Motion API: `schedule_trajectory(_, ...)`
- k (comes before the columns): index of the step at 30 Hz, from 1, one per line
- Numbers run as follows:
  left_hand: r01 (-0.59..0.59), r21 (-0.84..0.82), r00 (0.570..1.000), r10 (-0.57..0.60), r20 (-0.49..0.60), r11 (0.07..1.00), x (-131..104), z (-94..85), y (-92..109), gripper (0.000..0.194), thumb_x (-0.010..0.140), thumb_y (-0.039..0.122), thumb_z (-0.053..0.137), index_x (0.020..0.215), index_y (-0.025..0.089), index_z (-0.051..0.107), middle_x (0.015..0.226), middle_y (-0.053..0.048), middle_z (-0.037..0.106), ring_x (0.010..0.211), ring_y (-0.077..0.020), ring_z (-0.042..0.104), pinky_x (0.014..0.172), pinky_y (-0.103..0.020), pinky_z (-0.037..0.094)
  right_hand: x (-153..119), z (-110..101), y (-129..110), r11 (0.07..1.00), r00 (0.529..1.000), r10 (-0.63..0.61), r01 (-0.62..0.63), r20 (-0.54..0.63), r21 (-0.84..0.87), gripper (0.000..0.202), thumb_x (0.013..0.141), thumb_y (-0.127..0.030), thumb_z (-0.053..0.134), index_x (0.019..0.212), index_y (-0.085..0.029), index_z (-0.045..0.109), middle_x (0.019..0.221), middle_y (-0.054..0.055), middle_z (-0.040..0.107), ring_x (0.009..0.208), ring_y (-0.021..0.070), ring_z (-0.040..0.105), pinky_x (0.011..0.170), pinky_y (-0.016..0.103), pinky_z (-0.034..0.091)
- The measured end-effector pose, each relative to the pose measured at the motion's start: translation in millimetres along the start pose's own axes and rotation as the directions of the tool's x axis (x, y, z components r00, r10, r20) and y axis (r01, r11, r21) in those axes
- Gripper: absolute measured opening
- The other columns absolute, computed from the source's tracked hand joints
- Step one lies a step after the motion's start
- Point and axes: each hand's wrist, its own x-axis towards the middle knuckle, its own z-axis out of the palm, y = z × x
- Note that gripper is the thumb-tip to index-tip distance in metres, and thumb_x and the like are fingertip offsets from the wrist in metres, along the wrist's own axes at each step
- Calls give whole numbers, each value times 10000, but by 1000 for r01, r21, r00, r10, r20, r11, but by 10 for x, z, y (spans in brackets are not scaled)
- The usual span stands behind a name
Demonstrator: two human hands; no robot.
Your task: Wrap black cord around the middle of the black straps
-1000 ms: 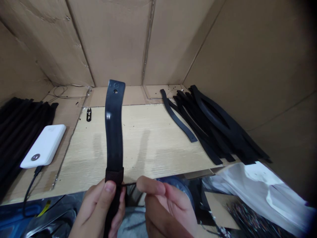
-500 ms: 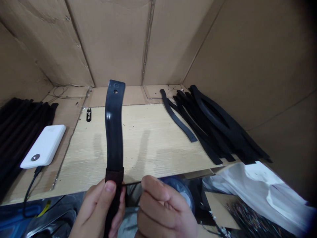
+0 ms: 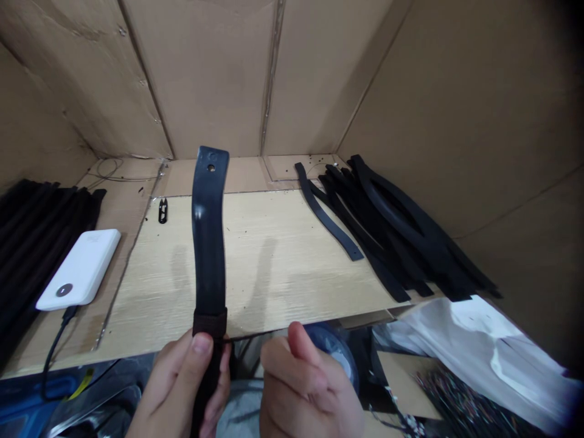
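A black strap with a hole near its top end stands upright in front of me. Around its lower part is a dark fabric sleeve. My left hand grips strap and sleeve, the thumb pressed just below the sleeve's upper edge. From there a thin dark thread runs right to my right hand, which is closed on it with the thumb on top. Part of the strap below is hidden by my left fingers.
Black straps are piled on the right of the board. At left lie dark fabric pieces, a white power bank with a cable, and small black snips.
My right hand has shifted slightly right, and its thumb now points up over the fingers. My left hand and the strap have hardly moved.
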Motion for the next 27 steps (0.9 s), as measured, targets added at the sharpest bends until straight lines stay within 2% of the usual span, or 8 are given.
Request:
schedule_trajectory(7, 28, 0, 1000, -28, -12, 1000, 2, 8, 10, 533, 832, 668, 478, 663, 171, 571, 404, 19, 468, 363, -95, 410, 390, -205, 343, -33, 67, 4, 993, 984, -1, -21, -181, -118, 587, 858, -651, 390, 552, -225, 127, 284, -156, 76, 232, 1, 65, 315, 93, 168)
schedule_trajectory(11, 32, 2, 999, -32, -9, 999, -7, 11, 8, 541, 829, 671, 481, 673, 165, 589, 401, 16, 476, 354, -91, 407, 381, -201, 344, -20, 95, -53, 960, 966, -176, 124, -191, -253, 558, 894, -631, 412, 564, -226, 216, 355, -132, 121, 296, 37, 91, 347, 158, 214)
schedule_trajectory(14, 12, 6, 1000, -12, -4, 1000, -6, 31, 16, 536, 833, 667, 479, 690, 163, 594, 407, 17, 479, 353, -92, 413, 388, -204, 368, -12, 39, -97, 767, 873, -437, 234, -219, -597, 455, 846, -627, 540, 668, -219, 449, 479, -82, 318, 440, 83, 275, 481, 224, 330)
schedule_trajectory(17, -2, 17, 1000, 2, 10, 1000, 10, 58, 16, 528, 836, 664, 478, 669, 172, 573, 413, 20, 473, 353, -93, 404, 381, -208, 373, -3, 8, -95, 454, 774, -593, 93, -222, -886, 326, 816, -512, 669, 897, -207, 586, 758, 9, 505, 710, 148, 452, 656, 266, 401)
schedule_trajectory(19, -8, 25, 1000, 8, -8, 1000, 27, 72, 5, 506, 835, 649, 498, 635, 186, 532, 410, 28, 460, 356, -93, 400, 380, -206, 368, 13, 16, -63, 336, 785, -586, 8, -202, -942, 272, 804, -446, 704, 914, -221, 597, 866, 33, 527, 821, 181, 502, 708, 289, 428)
schedule_trajectory(22, -23, 61, 999, 25, -29, 998, 49, 80, -13, 482, 847, 619, 510, 617, 197, 495, 409, 36, 451, 370, -93, 408, 399, -203, 362, 43, 33, 10, 254, 786, -591, -33, -182, -967, 196, 812, -368, 698, 782, -217, 577, 825, 26, 525, 776, 182, 546, 671, 295, 454)
schedule_trajectory(24, -39, 96, 999, 40, -11, 995, 59, 79, -18, 488, 873, 602, 482, 606, 194, 492, 419, 30, 462, 384, -93, 413, 421, -207, 367, 55, 36, 56, 268, 760, -609, -73, -228, -961, 188, 852, -345, 648, 756, -209, 562, 758, 10, 519, 676, 151, 561, 607, 273, 456)
schedule_trajectory(27, -46, 131, 999, 43, 23, 990, 69, 81, -17, 517, 893, 599, 441, 580, 189, 482, 430, 19, 469, 393, -93, 414, 432, -213, 364, 62, 29, 78, 512, 785, -497, -79, -370, -855, 213, 898, -399, 574, 811, -209, 536, 634, -24, 531, 483, 117, 560, 480, 242, 446)
